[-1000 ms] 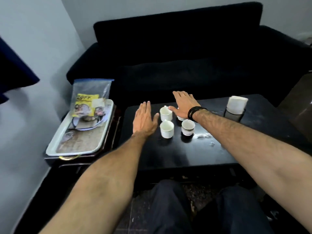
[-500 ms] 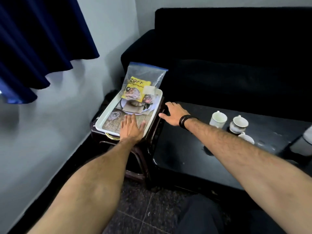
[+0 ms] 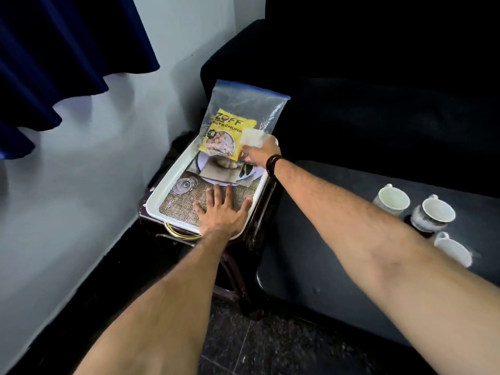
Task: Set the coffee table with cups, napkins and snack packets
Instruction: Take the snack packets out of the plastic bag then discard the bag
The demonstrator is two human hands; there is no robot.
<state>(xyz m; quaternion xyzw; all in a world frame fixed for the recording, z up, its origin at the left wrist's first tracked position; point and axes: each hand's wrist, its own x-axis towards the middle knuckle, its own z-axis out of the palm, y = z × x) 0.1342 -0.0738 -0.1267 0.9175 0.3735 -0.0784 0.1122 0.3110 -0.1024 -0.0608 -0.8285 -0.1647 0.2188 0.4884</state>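
Observation:
A clear zip bag with a blue top stands propped at the far end of a white tray. Inside it are a yellow snack packet and a small white packet. My right hand is at the bag's lower right corner, fingers curled onto it. My left hand lies flat on the tray's near end, fingers spread, holding nothing. Three white cups stand on the dark coffee table at the right; my right forearm partly covers the nearest one.
The tray rests on a small dark side table wedged between the wall and the coffee table. A black sofa runs behind both. A dark blue curtain hangs at the upper left. My dark trouser leg shows at the bottom.
My view has swung left from the cups to the tray. My left hand has settled flat on the tray. My right hand has moved from the coffee table's corner up to the zip bag.

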